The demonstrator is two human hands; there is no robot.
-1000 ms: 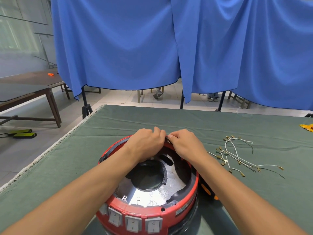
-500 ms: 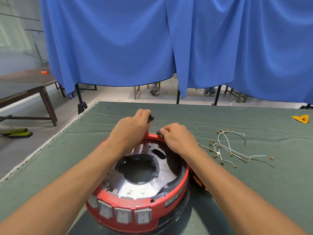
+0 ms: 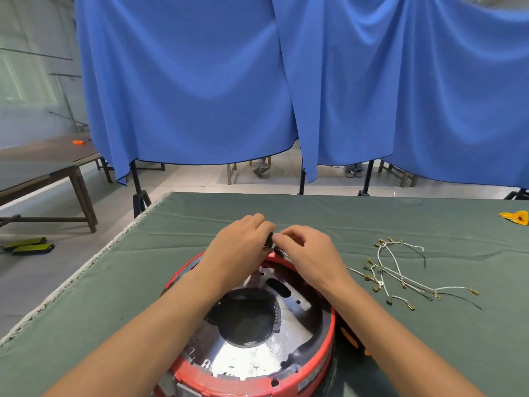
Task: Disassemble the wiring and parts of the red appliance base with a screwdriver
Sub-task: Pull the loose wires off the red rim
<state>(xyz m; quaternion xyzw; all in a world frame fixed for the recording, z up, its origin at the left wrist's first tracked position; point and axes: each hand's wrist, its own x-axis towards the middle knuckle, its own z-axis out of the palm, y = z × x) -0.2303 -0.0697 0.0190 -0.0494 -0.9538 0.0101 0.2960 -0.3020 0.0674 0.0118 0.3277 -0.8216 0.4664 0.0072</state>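
Observation:
The round red appliance base (image 3: 329, 336) lies open side up near the table's front edge, with a silver plate and a black centre cup (image 3: 243, 319) inside. Both hands meet just above its far rim. My left hand (image 3: 240, 247) pinches a small black part (image 3: 269, 240) between thumb and fingers. My right hand (image 3: 306, 253) touches that same part with its fingertips. A black and orange tool (image 3: 350, 338) lies against the base's right side, mostly hidden under my right forearm.
A bundle of loose white wires with brass terminals (image 3: 400, 273) lies on the green table cloth (image 3: 429, 339) to the right. A yellow object (image 3: 515, 217) sits at the far right edge. Blue curtains hang behind the table; its left edge drops off.
The hands were pressed on the base's far rim. My left hand lifted a small black part off it, and now both hands hold that part just above the rim.

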